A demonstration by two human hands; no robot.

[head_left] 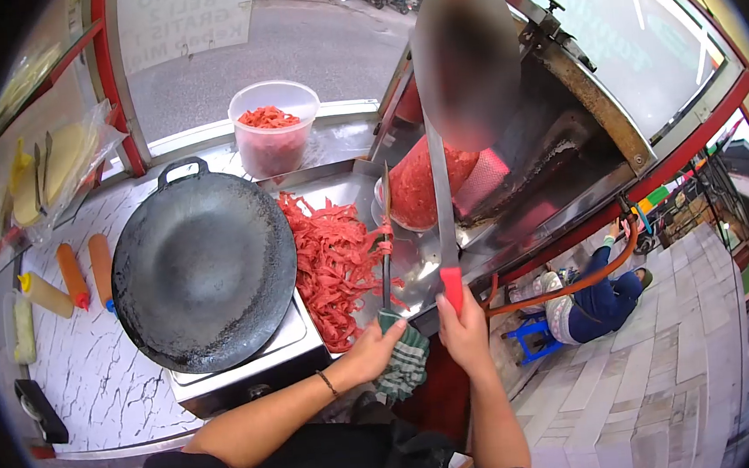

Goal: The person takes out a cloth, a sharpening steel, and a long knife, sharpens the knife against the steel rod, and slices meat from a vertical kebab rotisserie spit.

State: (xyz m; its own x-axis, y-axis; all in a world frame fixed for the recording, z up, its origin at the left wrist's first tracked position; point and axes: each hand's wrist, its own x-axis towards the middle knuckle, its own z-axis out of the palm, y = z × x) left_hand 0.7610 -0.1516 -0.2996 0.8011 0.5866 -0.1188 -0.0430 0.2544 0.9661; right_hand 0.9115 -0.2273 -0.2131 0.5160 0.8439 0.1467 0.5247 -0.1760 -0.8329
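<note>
My right hand (464, 337) is closed around the red handle of a long knife (444, 215), whose blade points up along the front of the meat cone (411, 191). I cannot tell if the blade touches the meat. My left hand (375, 348) grips a green striped cloth (402, 364) at the lower end of a dark metal rod (387, 272). The rod stands near the cone, and a shred of meat clings to it. Left of the rod, a heap of shaved red meat (328, 260) lies in the metal tray (348, 183). A grey blur hides the cone's top.
A black wok pan (205, 265) sits on a stove (254, 375) to the left. Behind it stands a plastic tub (275, 141) with meat strips. Sauce bottles (72, 274) lie further left. A person (596, 304) sits on a blue stool (532, 340) at right.
</note>
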